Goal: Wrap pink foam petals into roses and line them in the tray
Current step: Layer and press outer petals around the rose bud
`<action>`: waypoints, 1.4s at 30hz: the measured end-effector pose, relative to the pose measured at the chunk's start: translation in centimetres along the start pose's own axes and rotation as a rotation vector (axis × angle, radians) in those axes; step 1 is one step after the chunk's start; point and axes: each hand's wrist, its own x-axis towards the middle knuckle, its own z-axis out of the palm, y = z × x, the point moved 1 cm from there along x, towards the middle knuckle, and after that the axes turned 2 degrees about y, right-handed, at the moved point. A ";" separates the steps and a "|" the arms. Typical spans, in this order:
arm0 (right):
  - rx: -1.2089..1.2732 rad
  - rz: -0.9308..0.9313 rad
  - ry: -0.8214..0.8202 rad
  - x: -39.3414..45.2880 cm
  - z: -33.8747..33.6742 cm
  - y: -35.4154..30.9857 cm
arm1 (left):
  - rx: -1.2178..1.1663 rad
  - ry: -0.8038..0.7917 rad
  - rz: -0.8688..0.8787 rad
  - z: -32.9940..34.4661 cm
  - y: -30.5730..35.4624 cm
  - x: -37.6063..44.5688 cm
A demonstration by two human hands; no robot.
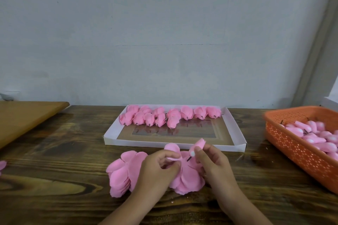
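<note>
A pile of pink foam petals (126, 171) lies on the wooden table in front of me. My left hand (157, 168) pinches the edge of one petal at the top of the pile. My right hand (210, 160) holds a small pink rose bud (198, 143) with a white base and a dark stem, just above the petals. Behind them stands a shallow white tray (236, 128) with several finished pink roses (170, 115) lined along its far side.
An orange perforated basket (292, 150) at the right holds several pink buds with dark stems. A brown board (22, 117) lies at the far left. A stray pink petal (2, 165) sits at the left edge. A grey wall rises behind the table.
</note>
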 end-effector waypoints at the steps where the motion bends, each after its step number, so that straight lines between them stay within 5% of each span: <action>1: -0.005 -0.008 -0.001 0.0 0.0 0.0 | -0.020 0.003 -0.007 0.0 0.1 0.0; 42: -0.037 -0.082 -0.062 -0.2 0.4 0.5 | -0.310 -0.020 -0.161 0.1 0.6 0.1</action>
